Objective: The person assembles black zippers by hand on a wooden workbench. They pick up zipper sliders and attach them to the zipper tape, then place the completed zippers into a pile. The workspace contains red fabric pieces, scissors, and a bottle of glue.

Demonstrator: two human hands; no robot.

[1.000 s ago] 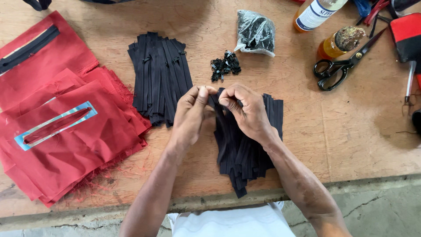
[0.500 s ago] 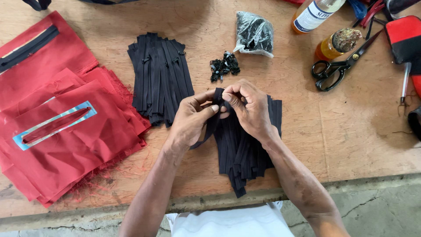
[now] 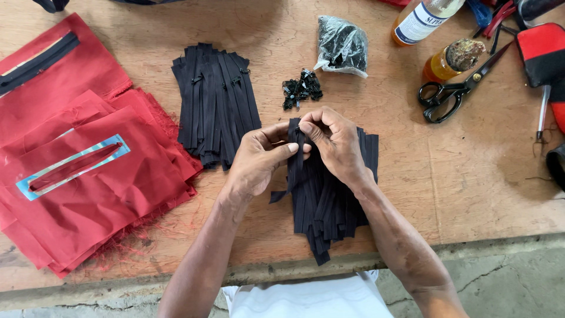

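Note:
My left hand point(image 3: 257, 160) and my right hand point(image 3: 333, 143) meet over a pile of black zipper strips point(image 3: 327, 206) on the wooden table point(image 3: 459, 188). Both hands pinch the top end of one black zipper strip point(image 3: 296, 159), which hangs down between them. The right fingertips press at the strip's upper tip; whether a slider is in them is hidden. A small heap of black zipper sliders point(image 3: 301, 89) lies just beyond the hands. A second, neater pile of black zippers point(image 3: 215, 101) with sliders on lies to the left.
Red fabric pieces point(image 3: 88, 176), one with a blue-edged slot, fill the left side. A clear bag of black parts point(image 3: 343, 46), black scissors point(image 3: 453, 89), a small amber bottle point(image 3: 450, 60), a white-labelled bottle point(image 3: 421, 20) and red-black tools point(image 3: 544, 59) sit at the back right.
The hands have stayed over the pile, shifting slightly. The strip's end now stands up between the fingertips, and the left fingers have slid a little lower along it.

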